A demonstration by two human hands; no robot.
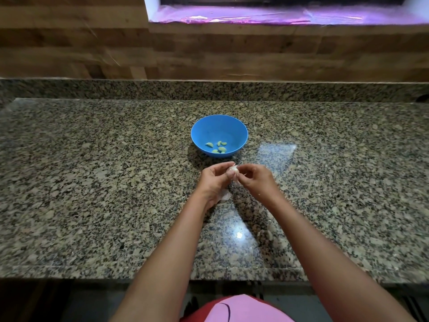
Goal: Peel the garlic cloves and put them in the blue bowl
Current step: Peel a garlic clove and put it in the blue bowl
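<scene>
left hand (214, 178): raised just above the counter, near side of the bowl, fingers curled, fingertips pinching the garlic from its left.
right hand (255, 178): opposite the left, thumb and fingers curled in, pinching the same garlic from its right; the two hands meet around it.
garlic clove (232, 171): small, whitish, papery skin on it, held between both hands' fingertips in the air above the counter, just short of the bowl; how much skin is off cannot be told.
blue bowl (219, 126): round, upright on the counter, just beyond the hands, not touched by either.
peeled cloves (219, 147): a few pale greenish pieces lying loose on the bowl's floor, toward its near wall; exact count unclear.
skin scrap (225, 195): thin whitish piece lying on the counter below the left hand, partly hidden by the wrist.
counter (92, 182): speckled granite, glossy, with light reflections near the forearms and to the right of the bowl.
wall (69, 54): wood-look planks behind the counter's raised back edge.
window sill (278, 17): top of view, pink-purple glare across it.
</scene>
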